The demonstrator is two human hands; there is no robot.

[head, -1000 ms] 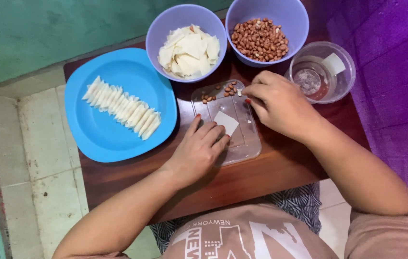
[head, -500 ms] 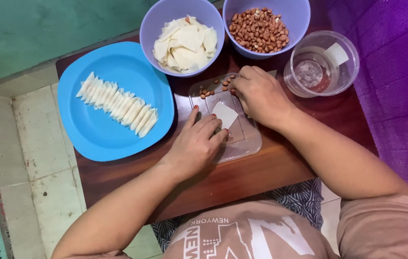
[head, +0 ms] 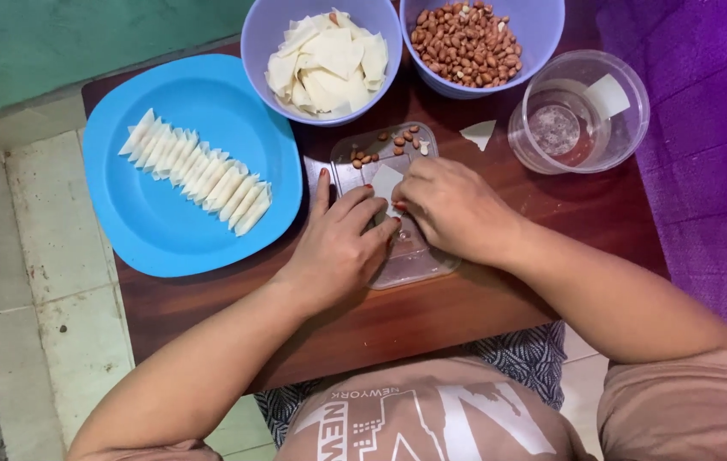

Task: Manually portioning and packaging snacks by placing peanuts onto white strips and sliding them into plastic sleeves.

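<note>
Both hands meet over the clear flat plastic lid point(head: 398, 256) on the brown wooden table point(head: 483, 307), the left hand point(head: 338, 248) and right hand point(head: 453, 209) fingers pinching the small white square dough sheet point(head: 386, 181) lying there, peanuts point(head: 389, 145) close by for easy reach.

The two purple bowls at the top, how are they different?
The left purple plastic bowl holds flat, pale dough squares; the right purple plastic bowl holds small, round brown peanuts. The left bowl shows almost whole in the picture; the right bowl is cut off by the top edge. The left bowl sits beside the blue plastic plate; the right one sits beside the clear round container. Both are round, the same purple, and stand on the brown wooden table.
</note>
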